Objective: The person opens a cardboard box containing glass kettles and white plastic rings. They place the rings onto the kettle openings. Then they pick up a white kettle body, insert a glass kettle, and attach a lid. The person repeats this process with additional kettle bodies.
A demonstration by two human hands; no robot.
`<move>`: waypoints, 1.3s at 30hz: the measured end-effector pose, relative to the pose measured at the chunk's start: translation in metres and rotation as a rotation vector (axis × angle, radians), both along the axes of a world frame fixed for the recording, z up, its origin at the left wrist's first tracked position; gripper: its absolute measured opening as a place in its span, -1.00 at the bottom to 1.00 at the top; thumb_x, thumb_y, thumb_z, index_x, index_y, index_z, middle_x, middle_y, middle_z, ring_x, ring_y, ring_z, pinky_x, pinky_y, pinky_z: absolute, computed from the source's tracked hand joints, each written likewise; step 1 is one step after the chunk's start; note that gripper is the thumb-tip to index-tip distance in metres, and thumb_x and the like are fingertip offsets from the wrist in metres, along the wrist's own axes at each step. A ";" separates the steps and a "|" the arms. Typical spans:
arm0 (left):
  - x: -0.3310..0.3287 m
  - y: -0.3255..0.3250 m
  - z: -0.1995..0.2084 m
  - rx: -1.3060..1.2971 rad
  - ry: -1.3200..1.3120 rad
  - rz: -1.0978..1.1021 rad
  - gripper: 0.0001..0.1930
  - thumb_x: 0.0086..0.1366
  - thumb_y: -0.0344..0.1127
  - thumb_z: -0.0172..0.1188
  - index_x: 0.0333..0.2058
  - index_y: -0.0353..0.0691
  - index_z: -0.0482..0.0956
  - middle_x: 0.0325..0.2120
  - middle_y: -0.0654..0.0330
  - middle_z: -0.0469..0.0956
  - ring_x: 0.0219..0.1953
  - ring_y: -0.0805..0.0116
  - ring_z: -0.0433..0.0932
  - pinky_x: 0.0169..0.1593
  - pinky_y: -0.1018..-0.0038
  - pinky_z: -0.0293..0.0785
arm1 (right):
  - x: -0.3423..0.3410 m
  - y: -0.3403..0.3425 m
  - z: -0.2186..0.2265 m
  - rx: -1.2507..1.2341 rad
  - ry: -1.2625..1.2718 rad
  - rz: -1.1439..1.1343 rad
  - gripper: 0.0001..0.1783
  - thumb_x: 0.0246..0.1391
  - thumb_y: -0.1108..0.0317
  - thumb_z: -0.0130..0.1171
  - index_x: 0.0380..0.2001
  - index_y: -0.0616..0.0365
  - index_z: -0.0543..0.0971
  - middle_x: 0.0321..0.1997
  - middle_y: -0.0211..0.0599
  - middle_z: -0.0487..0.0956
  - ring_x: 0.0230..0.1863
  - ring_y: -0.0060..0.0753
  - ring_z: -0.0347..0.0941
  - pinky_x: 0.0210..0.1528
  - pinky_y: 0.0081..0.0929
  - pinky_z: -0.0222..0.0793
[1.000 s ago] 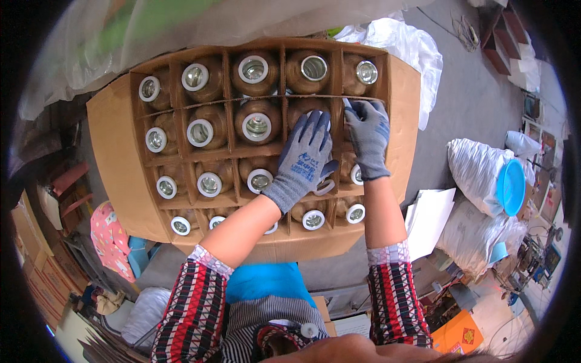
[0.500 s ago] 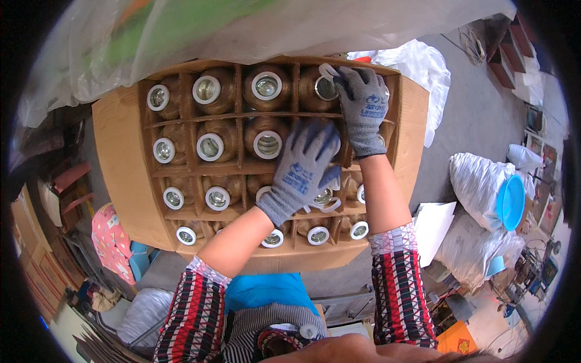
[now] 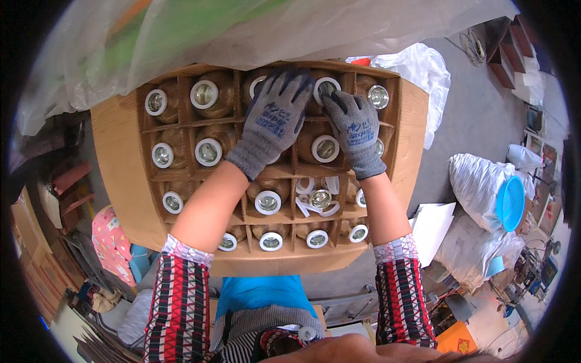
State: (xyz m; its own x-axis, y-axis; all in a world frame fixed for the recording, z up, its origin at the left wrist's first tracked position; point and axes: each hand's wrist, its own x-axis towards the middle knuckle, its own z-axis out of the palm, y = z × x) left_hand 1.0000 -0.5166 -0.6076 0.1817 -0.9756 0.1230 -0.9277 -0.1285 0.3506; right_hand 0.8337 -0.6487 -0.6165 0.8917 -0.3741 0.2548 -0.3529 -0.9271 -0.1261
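An open cardboard box holds several clear glass jars in divided compartments, mouths up, most with white plastic rings round them. My right hand, in a grey knit glove, has its bent fingertips on a white ring around a jar mouth in the back row. Beside it, my gloved left hand lies palm down with fingers stretched over the neighbouring jar, partly hiding its mouth. Loose white rings surround a bare-mouthed jar in the third row. The back right jar shows a bare glass rim.
Translucent plastic sheeting hangs over the box's far edge. To the right stand white sacks with a blue basin, and white sheets lie nearer. A pink patterned cloth is at the left.
My left hand has moved left and away from me. My right hand has come down nearer, and the ring it held above the back row now sits round a jar mouth.
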 end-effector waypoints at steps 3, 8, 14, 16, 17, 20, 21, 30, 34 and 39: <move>0.008 -0.008 -0.011 0.081 -0.130 -0.165 -0.35 0.26 -0.34 0.14 0.35 -0.18 0.30 0.36 0.02 0.26 0.41 0.04 0.21 0.49 0.10 0.06 | -0.001 0.002 0.004 0.014 -0.018 -0.024 -0.68 0.04 0.27 0.27 -0.08 -0.14 0.65 -0.04 -0.44 0.57 -0.07 -0.22 0.49 -0.07 -0.16 0.44; 0.008 -0.020 -0.017 0.064 -0.135 -0.282 -0.45 0.31 -0.33 0.06 0.30 -0.12 0.38 0.36 0.06 0.28 0.43 0.09 0.20 0.50 0.13 0.08 | -0.026 -0.009 0.006 0.010 0.024 -0.033 -0.61 0.02 0.30 0.30 -0.02 -0.13 0.64 0.07 -0.44 0.58 0.05 -0.18 0.48 0.05 -0.10 0.39; -0.001 -0.016 -0.020 0.052 -0.169 -0.236 -0.47 0.31 -0.27 0.12 0.27 0.04 0.43 0.37 0.05 0.24 0.41 -0.01 0.20 0.45 0.07 0.15 | -0.037 0.028 0.039 0.085 -0.045 -0.174 -0.66 -0.05 0.33 0.33 -0.13 -0.14 0.64 -0.08 -0.38 0.58 -0.08 -0.16 0.47 -0.09 -0.19 0.40; 0.000 -0.011 -0.009 0.018 -0.117 -0.218 -0.43 0.27 -0.27 0.18 0.28 0.02 0.41 0.37 0.06 0.24 0.41 -0.03 0.20 0.44 0.03 0.15 | -0.061 0.061 0.050 0.384 0.052 -0.104 -0.70 -0.08 0.31 0.36 -0.19 -0.14 0.64 -0.19 -0.38 0.55 -0.17 -0.16 0.46 -0.17 -0.22 0.42; 0.000 -0.009 0.001 -0.002 -0.093 -0.217 -0.41 0.25 -0.27 0.21 0.29 0.01 0.41 0.37 0.06 0.24 0.41 -0.04 0.20 0.43 0.01 0.15 | -0.073 0.079 0.043 0.350 0.081 -0.022 -0.74 -0.08 0.31 0.35 -0.24 -0.15 0.64 -0.23 -0.37 0.53 -0.22 -0.16 0.45 -0.22 -0.20 0.43; -0.009 0.015 0.028 -0.123 0.093 -0.030 -0.39 0.21 -0.29 0.25 0.28 -0.04 0.43 0.34 0.06 0.30 0.40 -0.09 0.20 0.40 -0.04 0.15 | -0.067 0.118 0.053 0.310 0.344 0.038 -0.78 0.01 0.22 0.27 -0.23 -0.07 0.62 -0.24 -0.34 0.53 -0.20 -0.16 0.47 -0.17 -0.21 0.43; -0.014 0.027 0.030 -0.132 0.106 0.002 -0.42 0.21 -0.28 0.25 0.25 -0.05 0.45 0.32 0.06 0.31 0.39 -0.10 0.20 0.39 -0.05 0.16 | -0.061 0.126 0.052 0.310 0.411 0.032 -0.77 0.03 0.20 0.25 -0.22 -0.04 0.61 -0.24 -0.31 0.53 -0.19 -0.16 0.48 -0.15 -0.20 0.43; -0.064 0.104 0.030 -0.068 0.287 0.181 -0.48 0.20 -0.37 0.19 0.19 -0.12 0.52 0.24 0.05 0.43 0.37 -0.12 0.25 0.36 0.00 0.20 | -0.063 0.154 0.045 0.242 0.426 -0.229 -0.80 0.09 0.27 0.20 -0.19 -0.03 0.59 -0.24 -0.26 0.53 -0.17 -0.15 0.49 -0.15 -0.21 0.41; -0.065 0.100 0.039 -0.079 0.236 0.217 -0.49 0.20 -0.37 0.22 0.17 -0.12 0.52 0.23 0.07 0.44 0.34 -0.11 0.28 0.37 0.02 0.21 | -0.098 0.086 0.077 0.046 0.033 -0.497 -0.74 0.05 0.33 0.27 -0.13 -0.10 0.61 -0.22 -0.33 0.51 -0.20 -0.18 0.45 -0.16 -0.20 0.39; -0.090 0.043 0.036 -0.090 0.255 -0.009 -0.49 0.21 -0.29 0.22 0.17 -0.13 0.50 0.22 0.09 0.42 0.33 -0.07 0.27 0.37 0.00 0.20 | -0.131 0.039 0.018 0.051 0.048 -0.561 -0.71 0.03 0.34 0.31 -0.12 -0.10 0.62 -0.22 -0.31 0.50 -0.19 -0.14 0.45 -0.15 -0.16 0.41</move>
State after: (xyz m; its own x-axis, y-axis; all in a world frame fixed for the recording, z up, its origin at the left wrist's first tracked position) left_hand 0.9103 -0.4737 -0.5721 0.2089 -0.9646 0.1610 -0.8086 -0.0778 0.5831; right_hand 0.7031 -0.6097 -0.5988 0.5628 -0.8048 0.1883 -0.7963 -0.5891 -0.1375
